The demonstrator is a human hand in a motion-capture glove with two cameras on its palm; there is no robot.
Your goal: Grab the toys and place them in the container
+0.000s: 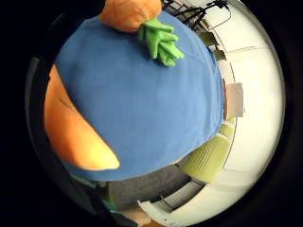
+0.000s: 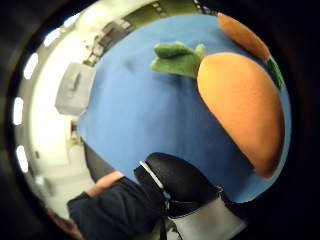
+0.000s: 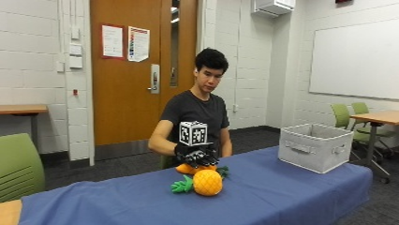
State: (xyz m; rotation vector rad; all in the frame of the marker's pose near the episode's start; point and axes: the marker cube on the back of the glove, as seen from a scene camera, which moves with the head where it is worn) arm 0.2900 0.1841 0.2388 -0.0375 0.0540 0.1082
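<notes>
Two orange plush toys with green leaves lie on the blue cloth in front of the person. The round front toy points its leaves toward the table's left end. The rear toy lies just behind it. My gloved right hand hangs right over the rear toy with fingers loosely bent and grips nothing. In the thumb side view one orange toy looms beside the glove's thumb, and a second lies beyond. The little finger side view shows both orange bodies. The grey fabric container stands at the table's right end.
Bare blue cloth stretches between the toys and the container. A green chair stands off the table's left end. More green chairs and a wooden table stand behind the container.
</notes>
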